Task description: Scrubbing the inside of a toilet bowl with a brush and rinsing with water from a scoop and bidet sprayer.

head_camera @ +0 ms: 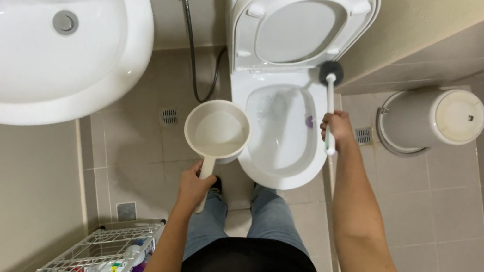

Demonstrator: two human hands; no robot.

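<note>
1. Over the toilet bowl (278, 173) is where we've got both hands busy, looking straight down past our jeans and the tiled floor (461, 207).
2. Our left hand (195, 185) is clenched around the handle of a beige water dipper (217, 131). Its handle runs from the hand straight away from us, and the round scoop sits at the far end, just beside the left edge of the bowl. It looks empty, or at least we can't tell if there's water in it.
3. Our right hand (338, 126) is wrapped around the white stick of a toilet brush (332, 74). The stick's long axis points up and slightly left from the fist, with the dark bristle head hovering near the bowl's far right rim, right below the raised seat (300, 26).
4. So the brush head lies ahead of the right hand, and that hand is clearly the nearer one to the inside of the bowl; the dipper hangs outside it on the left.
5. Around us: a white sink (98, 70) at upper left, a spray hose (191, 26) on the wall, a lidded bin (433, 117) on the right, and a wire rack (103, 249) of bottles at lower left.
</note>
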